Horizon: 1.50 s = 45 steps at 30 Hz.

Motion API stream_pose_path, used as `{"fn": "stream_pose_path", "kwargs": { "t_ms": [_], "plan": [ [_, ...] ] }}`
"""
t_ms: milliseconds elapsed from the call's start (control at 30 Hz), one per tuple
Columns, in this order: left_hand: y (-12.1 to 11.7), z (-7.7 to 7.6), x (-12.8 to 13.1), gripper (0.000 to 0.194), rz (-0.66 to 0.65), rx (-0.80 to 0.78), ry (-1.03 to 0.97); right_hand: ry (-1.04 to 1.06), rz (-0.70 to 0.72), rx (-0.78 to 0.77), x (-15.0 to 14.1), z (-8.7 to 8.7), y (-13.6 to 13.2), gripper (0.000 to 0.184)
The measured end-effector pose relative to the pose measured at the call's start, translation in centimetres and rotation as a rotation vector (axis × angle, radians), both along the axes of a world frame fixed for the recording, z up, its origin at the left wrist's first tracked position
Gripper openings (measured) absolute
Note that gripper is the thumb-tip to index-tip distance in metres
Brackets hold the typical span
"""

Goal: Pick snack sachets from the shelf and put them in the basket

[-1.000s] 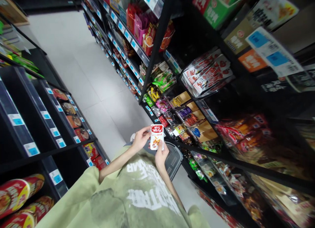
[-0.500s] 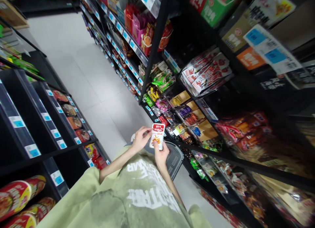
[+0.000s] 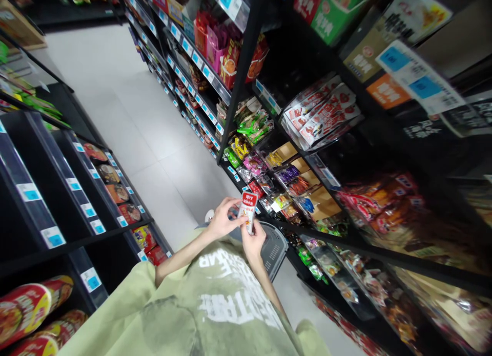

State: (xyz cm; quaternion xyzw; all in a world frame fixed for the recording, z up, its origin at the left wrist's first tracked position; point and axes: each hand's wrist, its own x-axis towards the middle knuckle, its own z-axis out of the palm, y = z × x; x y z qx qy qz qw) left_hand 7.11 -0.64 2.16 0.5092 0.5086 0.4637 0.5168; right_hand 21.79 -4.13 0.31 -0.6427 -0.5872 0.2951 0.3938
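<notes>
A small red and white snack packet [image 3: 248, 209] is held upright in front of my chest, turned partly edge-on. My left hand [image 3: 223, 222] pinches its left side near the middle, fingers curled. My right hand [image 3: 253, 242] grips its lower edge from below. Just beneath both hands hangs a grey plastic shopping basket [image 3: 273, 248]. I wear a pale green printed shirt [image 3: 215, 305].
Black shelving on the right [image 3: 246, 64] holds many bagged snacks, among them a stack of red and white packets [image 3: 323, 115]. Black shelves on the left [image 3: 57, 202] carry bowl noodles [image 3: 26, 307] and blue price tags. A light tiled aisle floor [image 3: 126, 105] runs ahead between them.
The packet has turned from facing me to partly edge-on and risen slightly. Both hands kept hold of it. The view shifted a little.
</notes>
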Motion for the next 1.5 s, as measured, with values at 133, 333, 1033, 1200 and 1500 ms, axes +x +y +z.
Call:
{"fn": "stream_pose_path", "kwargs": {
  "t_ms": [133, 333, 1033, 1200, 1500],
  "plan": [
    [-0.1, 0.2, 0.1, 0.06, -0.042, -0.043, -0.142, -0.004, 0.059, 0.157, -0.2, 0.6, 0.4, 0.023],
    [-0.3, -0.9, -0.1, 0.043, -0.098, -0.295, -0.535, -0.072, 0.075, 0.299, 0.1, 0.7, 0.7, 0.033],
    [0.0, -2.4, 0.0, 0.038, 0.05, -0.421, -0.722, -0.112, 0.147, 0.365, -0.6, 1.6, 0.6, 0.029],
    [0.0, -2.2, -0.2, 0.037, 0.05, -0.41, -0.715, -0.11, 0.149, 0.351, -0.6, 1.5, 0.7, 0.028],
    [0.1, -1.7, -0.4, 0.035, 0.047, -0.41, -0.693, -0.08, 0.152, 0.346, -0.7, 1.4, 0.8, 0.029]
  ]
}}
